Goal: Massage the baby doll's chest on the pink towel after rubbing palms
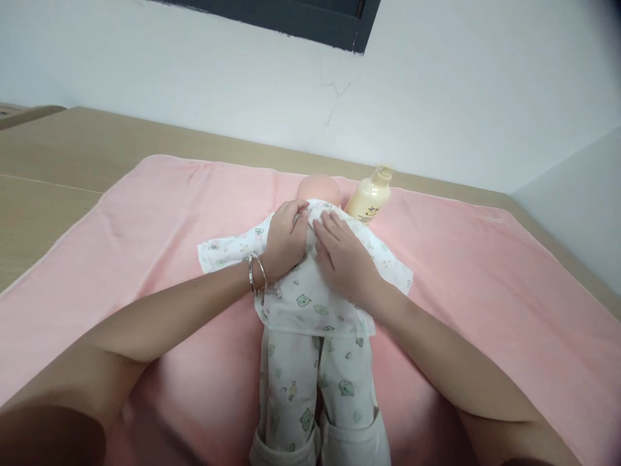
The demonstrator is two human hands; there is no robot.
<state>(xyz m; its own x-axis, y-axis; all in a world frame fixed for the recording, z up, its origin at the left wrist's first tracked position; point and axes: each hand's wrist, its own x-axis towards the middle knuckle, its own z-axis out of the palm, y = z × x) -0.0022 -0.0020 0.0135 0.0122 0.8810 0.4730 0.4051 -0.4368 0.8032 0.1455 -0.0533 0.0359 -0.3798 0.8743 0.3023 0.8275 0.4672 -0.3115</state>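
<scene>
Left hand (287,239), fingers together, grip unclear, and right hand (345,259), fingers slightly apart, touch the shirt (315,301); bottle (371,199) at one o'clock.

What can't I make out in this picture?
In the head view:
Doll: face out of sight beyond the shirt.
Shirt front: partly covered by the left hand and right hand.
Trousers: lower ends cut off by the bottom edge.
Bottle: label print too small and blurred.
Dark frame: cropped by top edge.

Shirt (315,317) and trousers (291,369): matt printed cloth. Doll head (319,188): smooth, plastic-looking. Bottle (367,200): glossy plastic. Bangles (251,276): shiny metal. Blanket (485,272): soft matt cloth. Tabletop (97,139): smooth wood-look.
</scene>
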